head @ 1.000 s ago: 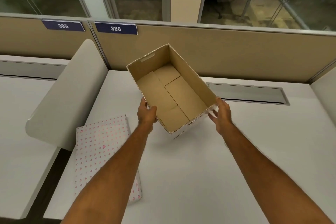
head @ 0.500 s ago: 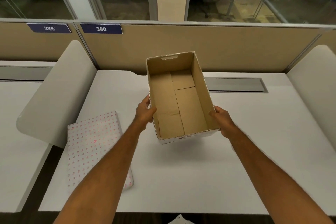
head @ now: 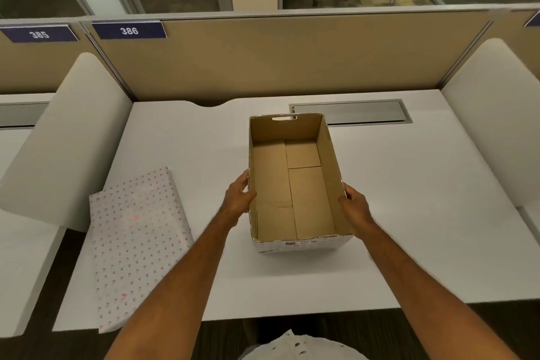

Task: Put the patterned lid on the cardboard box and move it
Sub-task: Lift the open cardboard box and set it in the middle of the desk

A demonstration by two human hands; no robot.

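Note:
An open, empty cardboard box (head: 295, 184) stands on the white desk (head: 409, 213) near its middle, long side pointing away from me. Its outside is white with a small pattern and a handle slot is cut in the far wall. My left hand (head: 238, 197) grips the left wall, thumb over the rim. My right hand (head: 352, 203) grips the right wall the same way. The patterned lid (head: 137, 242), white with small pink hearts, lies flat at the desk's left edge, apart from the box.
White rounded dividers stand at the left (head: 67, 137) and right (head: 496, 131) sides of the desk. A beige partition (head: 292, 58) with number plates closes the back. A grey cable flap (head: 350, 112) sits behind the box.
The box has turned from a skewed, tilted pose to straight and has come down onto the desk. Both hands stay on its side walls.

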